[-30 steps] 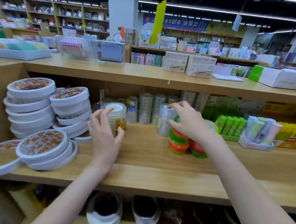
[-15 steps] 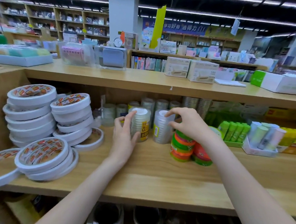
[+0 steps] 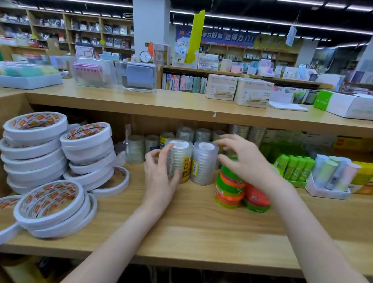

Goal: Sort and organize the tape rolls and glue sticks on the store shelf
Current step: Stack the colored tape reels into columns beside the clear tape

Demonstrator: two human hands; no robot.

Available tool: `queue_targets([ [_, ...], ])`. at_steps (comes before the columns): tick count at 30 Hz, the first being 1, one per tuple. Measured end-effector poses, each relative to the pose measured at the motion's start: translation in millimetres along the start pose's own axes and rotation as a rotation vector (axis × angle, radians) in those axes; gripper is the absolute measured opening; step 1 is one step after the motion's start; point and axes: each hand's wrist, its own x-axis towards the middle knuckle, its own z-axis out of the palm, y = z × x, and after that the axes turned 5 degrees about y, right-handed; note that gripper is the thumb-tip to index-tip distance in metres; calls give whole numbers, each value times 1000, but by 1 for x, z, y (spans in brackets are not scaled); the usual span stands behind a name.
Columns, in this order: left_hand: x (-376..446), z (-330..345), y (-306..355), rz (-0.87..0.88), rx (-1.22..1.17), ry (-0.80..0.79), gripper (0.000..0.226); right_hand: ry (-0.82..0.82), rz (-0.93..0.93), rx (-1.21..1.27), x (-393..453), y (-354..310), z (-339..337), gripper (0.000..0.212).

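On the wooden shelf my left hand grips a shrink-wrapped stack of clear tape rolls with a yellow label, standing upright. Right beside it stands a second clear tape stack. My right hand pinches that stack's upper right edge with curled fingertips. Under my right wrist sit green and orange tape rolls and a red-topped pile. Green glue sticks and pastel glue sticks in a white tray stand to the right.
Tall stacks of wide white tape rolls fill the left, and some lie flat near the front edge. More clear tape stacks line the back. Yellow boxes sit far right. The upper shelf overhangs close above.
My left hand has carried the yellow-labelled stack to the right until it stands against the second stack. My right hand has slid from that stack's top to its right edge.
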Motion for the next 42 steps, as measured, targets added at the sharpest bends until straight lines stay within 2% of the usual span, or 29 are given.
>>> queue_targets([
  [3, -7, -6, 11, 84, -51, 66, 58, 130, -5, 40, -24, 15, -23, 25],
  [6, -17, -3, 27, 135, -188, -53, 58, 214, 55, 109, -54, 37, -33, 23],
  [8, -26, 7, 40, 85, -301, -232, 61, 250, 128, 204, -74, 49, -27, 43],
  [10, -36, 25, 53, -32, -403, -436, 76, 228, 247, 393, -88, 54, -16, 67],
  [11, -38, 36, 58, -64, -439, -482, 83, 209, 311, 525, -92, 54, -8, 76],
  [13, -38, 56, 67, -108, -466, -470, 97, 211, 378, 724, -95, 54, 6, 81],
  [15, -30, 67, 74, -167, -465, -432, 103, 249, 378, 798, -92, 57, 15, 72],
  [18, -24, 76, 73, -158, -497, -381, 88, 269, 385, 874, -86, 60, 21, 55],
  [23, -21, 76, 65, -93, -498, -371, 67, 280, 392, 927, -72, 62, 26, 45],
  [27, -20, 77, 64, -79, -486, -376, 65, 317, 408, 976, -68, 64, 29, 50],
  [32, -19, 75, 65, -159, -521, -376, 63, 266, 415, 1009, -69, 71, 31, 67],
  [42, -17, 71, 66, -185, -590, -417, 55, 271, 397, 971, -69, 70, 32, 62],
])
